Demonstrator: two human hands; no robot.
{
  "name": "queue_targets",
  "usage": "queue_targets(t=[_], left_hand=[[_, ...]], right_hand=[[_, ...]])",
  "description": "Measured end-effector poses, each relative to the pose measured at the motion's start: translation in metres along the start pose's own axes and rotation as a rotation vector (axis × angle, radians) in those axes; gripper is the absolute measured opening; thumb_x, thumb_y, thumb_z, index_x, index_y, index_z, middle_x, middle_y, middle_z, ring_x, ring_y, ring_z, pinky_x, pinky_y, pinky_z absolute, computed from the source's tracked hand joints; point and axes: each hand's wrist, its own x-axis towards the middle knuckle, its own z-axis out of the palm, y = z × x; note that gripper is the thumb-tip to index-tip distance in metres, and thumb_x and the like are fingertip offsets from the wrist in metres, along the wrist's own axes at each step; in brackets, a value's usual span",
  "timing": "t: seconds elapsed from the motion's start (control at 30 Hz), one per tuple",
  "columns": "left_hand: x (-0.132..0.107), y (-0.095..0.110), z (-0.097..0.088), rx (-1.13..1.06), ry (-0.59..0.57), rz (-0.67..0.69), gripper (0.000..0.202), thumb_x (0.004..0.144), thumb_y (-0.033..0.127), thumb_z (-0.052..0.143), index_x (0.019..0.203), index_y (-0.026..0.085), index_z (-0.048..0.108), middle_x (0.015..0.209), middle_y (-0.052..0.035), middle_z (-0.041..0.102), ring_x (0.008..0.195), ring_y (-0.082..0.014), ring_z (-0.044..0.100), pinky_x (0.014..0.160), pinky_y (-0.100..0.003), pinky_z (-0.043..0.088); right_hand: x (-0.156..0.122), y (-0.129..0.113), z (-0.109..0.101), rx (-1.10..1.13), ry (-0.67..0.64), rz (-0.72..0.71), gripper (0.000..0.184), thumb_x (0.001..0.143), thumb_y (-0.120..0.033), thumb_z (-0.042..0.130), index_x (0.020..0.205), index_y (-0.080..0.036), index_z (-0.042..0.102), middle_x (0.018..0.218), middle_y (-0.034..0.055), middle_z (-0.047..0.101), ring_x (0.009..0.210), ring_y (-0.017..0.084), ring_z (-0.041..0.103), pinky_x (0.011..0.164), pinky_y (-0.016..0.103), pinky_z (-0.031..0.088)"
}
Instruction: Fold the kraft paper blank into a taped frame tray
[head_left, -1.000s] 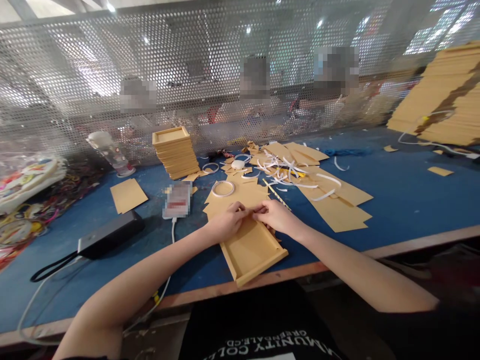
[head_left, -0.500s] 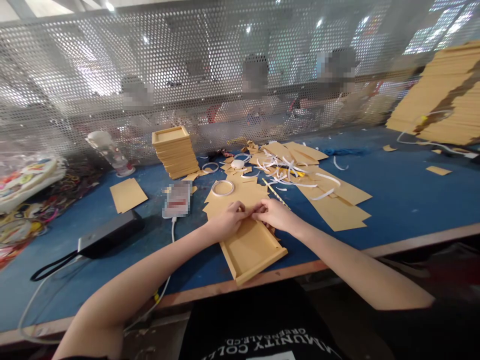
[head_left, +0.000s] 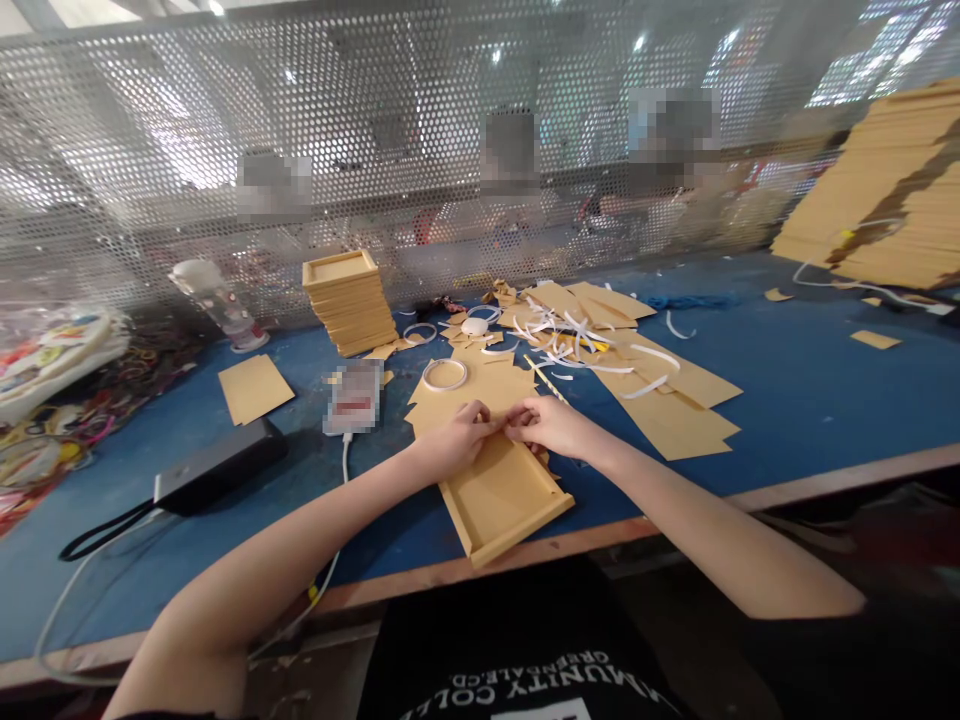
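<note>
A shallow tan cardboard tray [head_left: 501, 492] with folded-up rims lies at an angle near the table's front edge. At its far end my left hand [head_left: 463, 437] is closed, its fingers pinching the cardboard rim. My right hand [head_left: 546, 424] meets it from the other side, thumb and fingertips pressed onto the same far edge. The fingertips of both hands nearly touch and hide that edge. Just beyond them are flat cardboard sheets [head_left: 487, 385] with a roll of white tape [head_left: 445, 374] on top. A striped stick [head_left: 545, 378] lies beside my right hand.
A stack of folded trays [head_left: 352, 310] stands at the back left. Nearer are a phone [head_left: 354, 397] on a cable and a black power bank [head_left: 221, 468]. White paper strips [head_left: 574, 340] litter cardboard pieces [head_left: 675, 415] to the right. A tall cardboard pile [head_left: 885, 200] rises far right, before a perforated metal screen [head_left: 435, 130].
Both hands stay at the tray's far edge, with barely any finger movement. The view has shifted very slightly; the tray has not visibly moved.
</note>
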Motion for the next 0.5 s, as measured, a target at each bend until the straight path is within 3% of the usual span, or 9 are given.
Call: queue_targets(t=[0.33, 0.5], left_hand=[[0.005, 0.017, -0.012, 0.351, -0.169, 0.024, 0.042, 0.091, 0.011, 0.043, 0.133, 0.016, 0.049, 0.102, -0.0094, 0.053, 0.092, -0.0211, 0.053, 0.082, -0.031, 0.046], [0.005, 0.019, -0.012, 0.408, -0.197, 0.039, 0.04, 0.093, 0.012, 0.041, 0.132, 0.013, 0.048, 0.101, -0.011, 0.055, 0.093, -0.0224, 0.053, 0.081, -0.032, 0.047]], right_hand=[[0.001, 0.003, 0.0, 0.013, -0.02, 0.012, 0.017, 0.073, -0.011, 0.066, 0.089, -0.015, 0.064, 0.071, -0.0017, 0.061, 0.064, 0.013, 0.061, 0.052, 0.02, 0.049], [-0.001, 0.001, 0.002, 0.008, -0.019, 0.0, 0.015, 0.074, -0.012, 0.065, 0.088, -0.016, 0.064, 0.071, -0.002, 0.06, 0.063, 0.011, 0.06, 0.05, 0.018, 0.048]])
